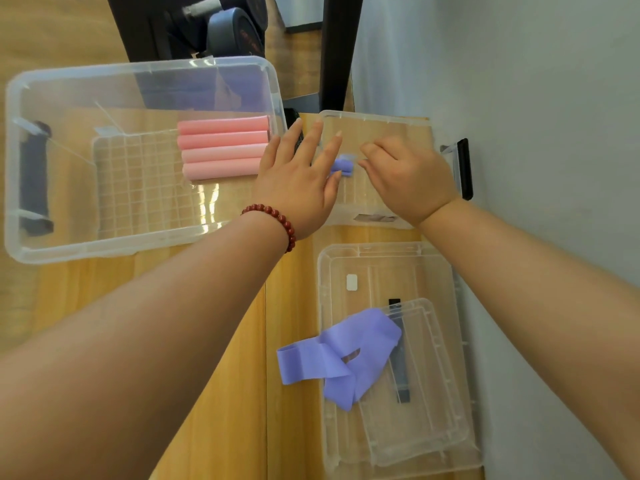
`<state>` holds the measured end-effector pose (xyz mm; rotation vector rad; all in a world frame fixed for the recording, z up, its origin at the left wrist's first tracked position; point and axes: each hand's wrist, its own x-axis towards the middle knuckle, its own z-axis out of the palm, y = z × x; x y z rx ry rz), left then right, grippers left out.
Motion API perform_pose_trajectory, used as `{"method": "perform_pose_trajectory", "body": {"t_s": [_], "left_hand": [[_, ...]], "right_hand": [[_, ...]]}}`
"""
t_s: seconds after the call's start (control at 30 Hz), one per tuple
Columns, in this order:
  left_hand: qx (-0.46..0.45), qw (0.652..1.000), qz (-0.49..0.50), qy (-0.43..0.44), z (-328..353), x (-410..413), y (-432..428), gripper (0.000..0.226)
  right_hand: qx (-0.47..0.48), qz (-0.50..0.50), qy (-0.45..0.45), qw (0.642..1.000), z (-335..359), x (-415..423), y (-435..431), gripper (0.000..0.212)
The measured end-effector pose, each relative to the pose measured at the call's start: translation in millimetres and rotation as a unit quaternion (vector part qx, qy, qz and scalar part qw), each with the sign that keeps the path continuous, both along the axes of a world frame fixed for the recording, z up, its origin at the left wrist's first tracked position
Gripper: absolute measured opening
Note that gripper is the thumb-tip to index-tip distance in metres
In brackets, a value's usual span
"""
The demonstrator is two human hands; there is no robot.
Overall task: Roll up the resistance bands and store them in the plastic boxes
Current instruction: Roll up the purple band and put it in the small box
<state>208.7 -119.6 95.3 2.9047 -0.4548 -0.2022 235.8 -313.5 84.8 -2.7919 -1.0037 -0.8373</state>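
A small purple rolled band (343, 166) lies inside the small clear box (377, 117) at the upper right. My left hand (298, 174) hovers over that box's left rim with straight, spread fingers, its thumb at the roll. My right hand (405, 174) is just right of the roll, fingers curled, with a narrow gap to it. Several pink rolled bands (223, 148) lie side by side in the large clear box (114, 245) on the left. An unrolled purple band (332, 355) lies crumpled across the stacked clear lids (446, 393) near me.
Everything rests on a wooden surface (228, 375). A grey wall (536, 98) runs along the right. Black handles (464, 168) clip on the boxes' ends. A black frame with weights (235, 29) stands behind the boxes.
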Motion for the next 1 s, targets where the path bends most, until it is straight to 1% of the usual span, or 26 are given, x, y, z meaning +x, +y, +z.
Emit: {"method": "perform_pose_trajectory", "body": {"t_s": [0.13, 0.27, 0.37, 0.5, 0.63, 0.73, 0.8, 0.87, 0.93, 1.0], "left_hand": [[-0.003, 1.0, -0.009, -0.011, 4.7, -25.1, 8.2, 0.056], [-0.018, 1.0, -0.01, -0.005, 7.7, -58.5, 26.4, 0.055], [-0.028, 1.0, -0.01, 0.01, 4.8, -92.3, 45.9, 0.055], [-0.014, 0.998, -0.012, 0.06, -6.5, -141.6, 72.5, 0.057], [-0.001, 0.993, -0.028, 0.111, -24.2, -186.8, 90.4, 0.057], [0.021, 0.989, -0.051, 0.136, -41.7, -211.1, 96.3, 0.056], [0.027, 0.987, -0.062, 0.144, -54.8, -223.3, 97.8, 0.056], [0.02, 0.987, -0.065, 0.148, -69.1, -234.2, 98.6, 0.056], [0.004, 0.987, -0.051, 0.154, -86.0, -244.2, 98.5, 0.056], [-0.009, 0.988, -0.033, 0.154, -103.7, -252.4, 95.8, 0.056]], "right_hand": [[0.02, -0.03, -0.004, 0.999, 5.3, -32.9, 8.1, 0.018], [0.042, -0.044, 0.034, 0.998, 0.2, -72.9, 19.6, 0.017], [0.046, -0.06, 0.049, 0.996, -8.0, -113.4, 34.6, 0.018], [0.056, -0.114, 0.081, 0.989, -27.7, -181.8, 57.1, 0.023], [0.077, -0.166, 0.091, 0.979, -50.7, -245.6, 77.3, 0.024], [0.064, -0.198, 0.132, 0.969, -68.1, -280.6, 88.3, 0.029], [0.057, -0.217, 0.157, 0.962, -74.8, -293.8, 94.6, 0.033], [0.035, -0.243, 0.159, 0.956, -80.6, -303.1, 100.9, 0.036], [0.021, -0.264, 0.162, 0.951, -93.7, -310.6, 104.5, 0.039], [0.026, -0.278, 0.179, 0.943, -110.2, -315.3, 104.9, 0.043]]}}
